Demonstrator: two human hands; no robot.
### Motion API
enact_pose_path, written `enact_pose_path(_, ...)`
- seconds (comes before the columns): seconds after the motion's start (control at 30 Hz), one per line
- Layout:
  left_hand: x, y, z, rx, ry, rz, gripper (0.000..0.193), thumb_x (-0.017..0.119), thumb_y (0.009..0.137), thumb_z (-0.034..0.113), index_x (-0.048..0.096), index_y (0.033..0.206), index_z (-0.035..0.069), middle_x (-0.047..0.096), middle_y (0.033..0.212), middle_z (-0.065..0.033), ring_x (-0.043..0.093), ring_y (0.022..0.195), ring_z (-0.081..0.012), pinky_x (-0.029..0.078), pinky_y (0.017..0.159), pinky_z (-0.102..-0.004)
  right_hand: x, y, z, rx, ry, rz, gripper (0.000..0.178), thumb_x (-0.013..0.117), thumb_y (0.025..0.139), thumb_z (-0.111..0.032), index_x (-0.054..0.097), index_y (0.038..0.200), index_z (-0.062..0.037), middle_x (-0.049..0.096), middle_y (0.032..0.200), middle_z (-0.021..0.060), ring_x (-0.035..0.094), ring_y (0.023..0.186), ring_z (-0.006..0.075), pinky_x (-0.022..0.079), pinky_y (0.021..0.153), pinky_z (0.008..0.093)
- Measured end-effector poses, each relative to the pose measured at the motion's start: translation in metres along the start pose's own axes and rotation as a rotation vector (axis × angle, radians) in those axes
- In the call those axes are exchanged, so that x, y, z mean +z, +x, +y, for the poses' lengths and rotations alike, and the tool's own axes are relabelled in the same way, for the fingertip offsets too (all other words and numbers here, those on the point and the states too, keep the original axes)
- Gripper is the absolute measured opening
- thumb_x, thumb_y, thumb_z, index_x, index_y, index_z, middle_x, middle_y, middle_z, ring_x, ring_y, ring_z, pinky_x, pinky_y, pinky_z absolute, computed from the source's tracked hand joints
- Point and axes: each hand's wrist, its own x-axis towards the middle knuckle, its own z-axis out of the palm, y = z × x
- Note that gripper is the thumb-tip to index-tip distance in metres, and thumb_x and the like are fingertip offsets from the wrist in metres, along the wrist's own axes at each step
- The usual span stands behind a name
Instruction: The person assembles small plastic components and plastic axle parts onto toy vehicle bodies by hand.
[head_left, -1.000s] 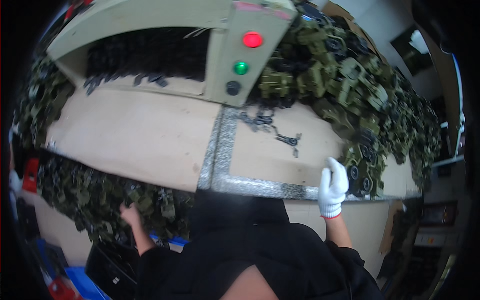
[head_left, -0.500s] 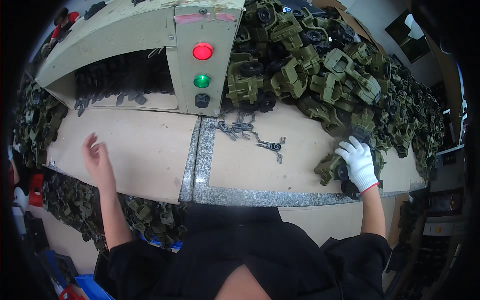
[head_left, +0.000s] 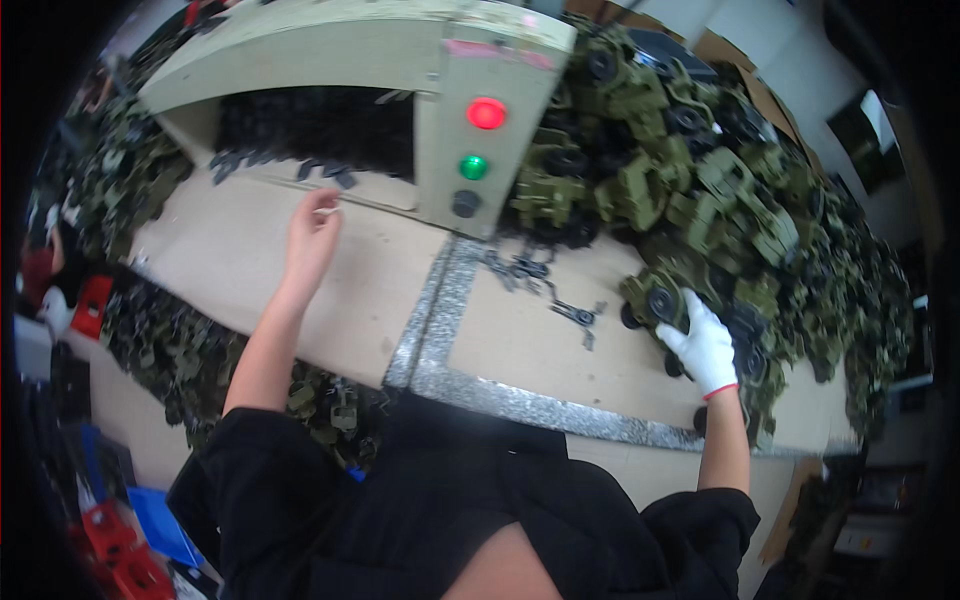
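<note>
My right hand (head_left: 706, 348), in a white glove with a red cuff edge, grips an olive-green toy military vehicle (head_left: 642, 296) with black wheels, at the near edge of a heap. The thumb and fingers are on its right side. My bare left hand (head_left: 314, 232) is raised over the left worktop, just before the machine's opening. Its fingers are loosely bent and slightly blurred, the thumb apart from them, and I see nothing held. Between the hands lie small dark grey frame-like parts (head_left: 578, 315), one apart from a little cluster (head_left: 520, 264).
A pale green machine (head_left: 445, 150) with red and green lights and a black knob stands ahead; dark parts (head_left: 325, 172) lie in its opening. Piled toy vehicles (head_left: 735, 215) fill the right. A granite strip (head_left: 540, 407) edges the worktop. More green parts (head_left: 180, 350) lie at lower left.
My left hand has moved right and forward toward the machine's opening. My right hand has brought the toy vehicle out from the heap, tilting it. The whole view has shifted and turned somewhat.
</note>
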Motion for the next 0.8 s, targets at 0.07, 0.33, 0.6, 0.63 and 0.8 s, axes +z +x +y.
enact_pose_path(0.07, 0.009, 0.009, -0.002, 0.020, -0.009, -0.018, 0.027, 0.052, 0.078, 0.003, 0.058, 0.104, 0.005, 0.059, 0.091, -0.0064, 0.055, 0.070, -0.0120, 0.046, 0.064, -0.0253, 0.010, 0.001, -0.001, 0.016, -0.197, -0.007, 0.064, 0.071, 0.066, -0.042, 0.052, 0.114, -0.0049, 0.061, 0.090, 0.0144, 0.058, 0.084, 0.0320, 0.046, 0.072, 0.0421)
enact_pose_path(0.33, 0.022, 0.045, -0.016, 0.030, 0.096, 0.013, 0.022, 0.054, 0.074, 0.003, 0.061, 0.095, 0.002, 0.061, 0.083, -0.0109, 0.059, 0.074, -0.0213, 0.048, 0.069, -0.0315, 0.004, 0.006, -0.013, 0.135, -0.225, -0.144, 0.064, 0.077, 0.055, -0.034, 0.046, 0.102, -0.0035, 0.063, 0.085, 0.0175, 0.062, 0.079, 0.0335, 0.050, 0.070, 0.0421)
enact_pose_path(0.6, 0.036, 0.107, -0.029, 0.085, 0.362, 0.156, 0.025, 0.054, 0.076, 0.010, 0.063, 0.098, 0.006, 0.060, 0.097, -0.0155, 0.058, 0.087, -0.0313, 0.047, 0.077, -0.0396, -0.056, -0.014, -0.054, -0.018, 0.388, -0.190, 0.074, 0.080, 0.051, -0.029, 0.048, 0.112, -0.0022, 0.061, 0.097, 0.0191, 0.061, 0.094, 0.0310, 0.048, 0.080, 0.0378)
enact_pose_path(0.63, 0.044, 0.117, -0.029, 0.104, 0.391, 0.154, 0.026, 0.054, 0.076, 0.011, 0.063, 0.100, 0.008, 0.059, 0.099, -0.0156, 0.056, 0.091, -0.0329, 0.047, 0.080, -0.0408, -0.065, -0.015, -0.065, -0.122, 0.314, -0.325, 0.075, 0.080, 0.052, -0.032, 0.048, 0.113, -0.0032, 0.061, 0.098, 0.0192, 0.060, 0.095, 0.0317, 0.048, 0.080, 0.0378)
enact_pose_path(0.8, 0.067, 0.134, -0.039, 0.367, 0.619, 0.016, 0.031, 0.056, 0.077, 0.016, 0.061, 0.108, 0.016, 0.057, 0.110, -0.0110, 0.049, 0.106, -0.0333, 0.045, 0.088, -0.0406, -0.083, 0.031, -0.158, -0.589, -0.004, -1.038, 0.071, 0.071, 0.064, -0.040, 0.041, 0.120, -0.0083, 0.062, 0.089, 0.0210, 0.061, 0.081, 0.0376, 0.049, 0.072, 0.0405)
